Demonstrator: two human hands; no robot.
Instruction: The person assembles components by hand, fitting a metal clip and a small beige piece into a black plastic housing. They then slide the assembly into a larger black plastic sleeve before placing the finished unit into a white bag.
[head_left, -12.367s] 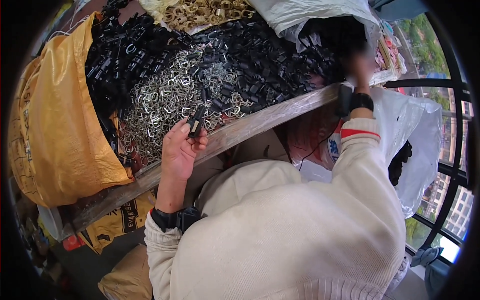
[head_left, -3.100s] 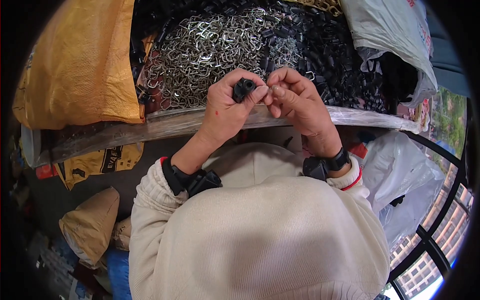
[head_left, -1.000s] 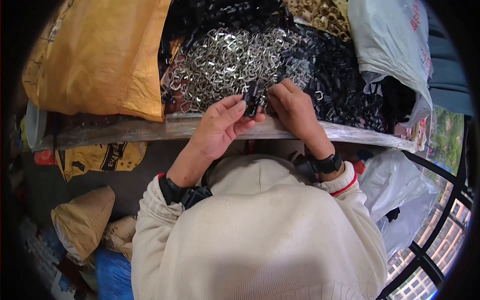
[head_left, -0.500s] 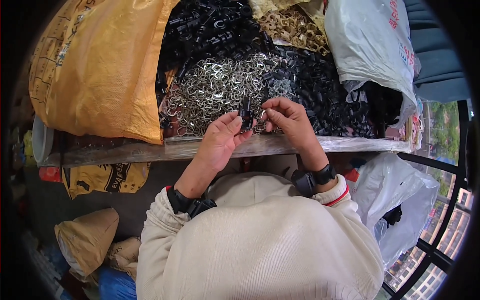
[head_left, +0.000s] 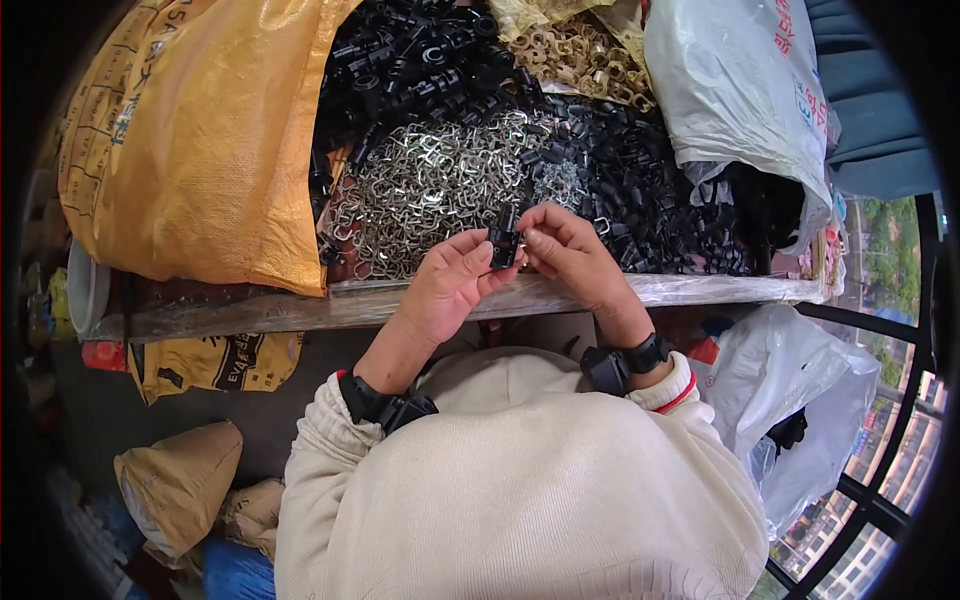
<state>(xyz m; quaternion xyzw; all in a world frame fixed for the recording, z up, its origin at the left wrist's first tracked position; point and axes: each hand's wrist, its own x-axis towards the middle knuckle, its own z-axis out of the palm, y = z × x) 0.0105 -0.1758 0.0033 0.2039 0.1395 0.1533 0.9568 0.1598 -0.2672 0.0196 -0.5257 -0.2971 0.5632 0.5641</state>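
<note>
Between the thumb and fingers of my left hand (head_left: 445, 290) is a black plastic pipe fitting (head_left: 503, 235), held upright just above the table's front edge. My right hand (head_left: 578, 262) is closed in a pinch at the fitting's right side. A sliver of a bent metal wire clip shows at those fingertips; the rest is hidden by the fingers. Beyond both hands lies a heap of shiny wire clips (head_left: 430, 185), with small black plastic pieces (head_left: 650, 190) spread to its right. More black fittings (head_left: 410, 70) are piled farther back.
A large orange woven sack (head_left: 210, 150) covers the table's left side, and a white sack (head_left: 735, 90) lies at the right. Tan plastic clips (head_left: 580, 60) sit at the back. The plastic-wrapped table edge (head_left: 380, 298) runs before me. A clear bag (head_left: 790, 390) stands lower right.
My right hand has moved left with the wire clip, from just beside the black fitting to against its side. The left hand still holds the fitting, slightly shifted right.
</note>
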